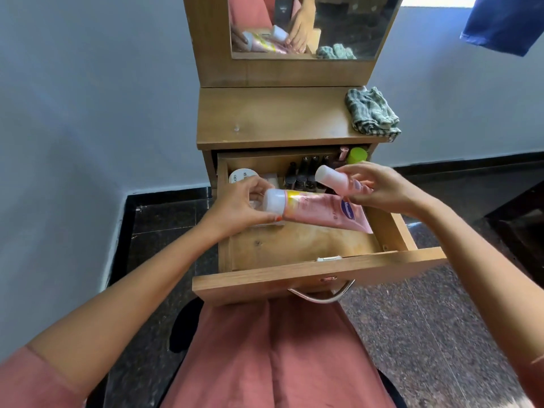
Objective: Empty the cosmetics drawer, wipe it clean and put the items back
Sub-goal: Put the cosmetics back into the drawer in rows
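Note:
The wooden drawer [318,273] of the dressing table is pulled out in front of me. My left hand [235,206] grips a large pink tube [321,212] by its white cap, holding it sideways over the drawer. My right hand [379,187] holds a smaller pink bottle [335,179] with a white cap just above the tube's tail. At the drawer's back stand several dark nail polish bottles [303,176], a white round jar [243,175] at the left and a green-capped container [356,155] at the right. The drawer's front floor is bare wood.
A crumpled checked cloth [372,111] lies at the right end of the table top [265,119]. A mirror [338,25] stands behind it. Grey walls flank the table, and a dark stone floor lies below. My pink-clothed lap is under the drawer handle [321,295].

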Tool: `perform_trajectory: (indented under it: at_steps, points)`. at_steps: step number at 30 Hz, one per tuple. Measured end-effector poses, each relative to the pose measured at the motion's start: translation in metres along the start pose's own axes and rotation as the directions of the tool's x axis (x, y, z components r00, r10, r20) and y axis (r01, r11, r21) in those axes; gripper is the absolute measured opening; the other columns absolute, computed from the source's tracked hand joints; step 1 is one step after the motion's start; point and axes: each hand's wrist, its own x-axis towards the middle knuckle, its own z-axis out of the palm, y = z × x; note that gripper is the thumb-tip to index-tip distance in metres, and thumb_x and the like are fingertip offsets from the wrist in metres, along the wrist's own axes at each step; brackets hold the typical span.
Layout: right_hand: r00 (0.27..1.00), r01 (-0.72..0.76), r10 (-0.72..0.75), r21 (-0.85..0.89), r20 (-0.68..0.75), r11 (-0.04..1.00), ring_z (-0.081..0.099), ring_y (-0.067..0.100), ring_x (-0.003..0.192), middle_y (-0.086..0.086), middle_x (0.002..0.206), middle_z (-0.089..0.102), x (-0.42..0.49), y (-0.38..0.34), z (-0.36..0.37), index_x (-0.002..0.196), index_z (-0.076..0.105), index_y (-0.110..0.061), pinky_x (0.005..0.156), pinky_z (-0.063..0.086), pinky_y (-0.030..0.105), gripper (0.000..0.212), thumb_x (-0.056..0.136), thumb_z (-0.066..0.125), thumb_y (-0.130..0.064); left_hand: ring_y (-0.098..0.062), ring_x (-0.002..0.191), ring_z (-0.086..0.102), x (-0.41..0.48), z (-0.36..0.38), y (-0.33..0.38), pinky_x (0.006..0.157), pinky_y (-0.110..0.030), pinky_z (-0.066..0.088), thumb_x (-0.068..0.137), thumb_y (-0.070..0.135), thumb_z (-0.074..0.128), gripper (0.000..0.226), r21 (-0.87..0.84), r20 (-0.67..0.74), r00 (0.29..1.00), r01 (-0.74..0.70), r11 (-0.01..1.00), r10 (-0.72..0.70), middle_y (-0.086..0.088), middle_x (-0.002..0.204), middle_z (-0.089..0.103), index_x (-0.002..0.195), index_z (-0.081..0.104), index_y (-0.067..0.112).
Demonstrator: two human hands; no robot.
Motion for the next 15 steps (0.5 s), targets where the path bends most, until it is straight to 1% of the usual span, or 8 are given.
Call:
perform_trajectory:
  at_steps: [1,3,5,7,9,10,12,15]
  points:
    - [1.000,-0.011,0.011,0.005,0.003,1.000,0.054,0.011,0.103,-0.002,0.118,0.053,-0.002,0.005,0.004,0.128,0.052,-0.017,0.085,0.045,0.018,0.055,0.077,0.072,-0.012,-0.005,0.098,0.059,0.000,0.004,-0.001,0.083,-0.014,0.047,0.066,0.016,0.081,0.048,0.004,0.019,1.000,0.004,1.000,-0.004,0.007,0.105,0.061,0.108,0.057,0.016]
    - [0.999,-0.031,0.031,0.016,0.014,0.999,0.054,0.009,0.101,-0.004,0.116,0.051,-0.005,0.013,0.011,0.127,0.053,-0.016,0.073,0.044,0.002,0.053,0.078,0.071,-0.009,-0.007,0.097,0.059,0.001,0.012,-0.002,0.082,-0.014,0.047,0.065,0.016,0.081,0.046,0.029,0.055,0.998,0.003,1.000,-0.004,0.008,0.103,0.060,0.104,0.056,0.017]
    - [0.998,-0.054,0.054,0.027,0.026,0.998,0.052,0.008,0.101,-0.002,0.116,0.051,-0.007,0.019,0.017,0.127,0.053,-0.015,0.064,0.042,-0.004,0.051,0.079,0.069,-0.007,-0.007,0.094,0.058,0.003,0.019,-0.004,0.081,-0.014,0.047,0.065,0.016,0.082,0.045,0.057,0.078,0.997,0.007,0.998,-0.012,0.007,0.102,0.060,0.101,0.055,0.017]
    - [0.998,-0.061,0.061,0.010,0.034,0.998,0.052,0.009,0.103,0.001,0.117,0.054,-0.008,0.023,0.023,0.126,0.053,-0.014,0.070,0.044,0.002,0.050,0.079,0.068,-0.006,-0.007,0.092,0.058,0.004,0.025,-0.006,0.080,-0.016,0.048,0.064,0.016,0.082,0.042,0.092,0.096,0.995,0.002,0.996,-0.010,0.008,0.099,0.059,0.097,0.055,0.017]
    - [0.997,-0.059,0.060,-0.027,0.038,0.998,0.053,0.013,0.108,0.004,0.120,0.055,-0.008,0.026,0.026,0.126,0.053,-0.014,0.085,0.046,0.019,0.050,0.079,0.068,-0.006,-0.007,0.091,0.057,0.005,0.031,-0.007,0.077,-0.014,0.047,0.064,0.016,0.082,0.041,0.105,0.126,0.992,-0.004,0.994,-0.010,0.011,0.095,0.057,0.093,0.054,0.018]
    - [0.997,-0.061,0.063,-0.035,0.044,0.998,0.052,0.014,0.109,0.006,0.121,0.055,-0.008,0.027,0.027,0.126,0.053,-0.013,0.088,0.046,0.026,0.051,0.078,0.068,-0.005,-0.007,0.092,0.057,0.006,0.034,-0.008,0.077,-0.015,0.048,0.064,0.016,0.082,0.041,0.108,0.143,0.990,-0.003,0.994,-0.012,0.011,0.095,0.057,0.093,0.054,0.017]
    - [0.996,-0.066,0.068,-0.032,0.060,0.997,0.050,0.013,0.109,0.007,0.122,0.053,-0.008,0.028,0.028,0.126,0.052,-0.013,0.089,0.046,0.028,0.051,0.079,0.068,-0.004,-0.009,0.094,0.058,0.006,0.038,-0.010,0.080,-0.020,0.049,0.064,0.016,0.082,0.040,0.129,0.168,0.986,-0.006,0.992,-0.016,0.008,0.096,0.058,0.092,0.053,0.016]
    - [0.995,-0.074,0.076,-0.026,0.065,0.997,0.047,0.010,0.107,0.007,0.122,0.052,-0.007,0.032,0.029,0.127,0.051,-0.013,0.086,0.044,0.026,0.051,0.079,0.068,-0.005,-0.012,0.091,0.059,0.008,0.040,-0.013,0.077,-0.027,0.051,0.066,0.018,0.081,0.040,0.174,0.198,0.980,-0.001,0.985,-0.034,0.007,0.096,0.058,0.090,0.050,0.019]
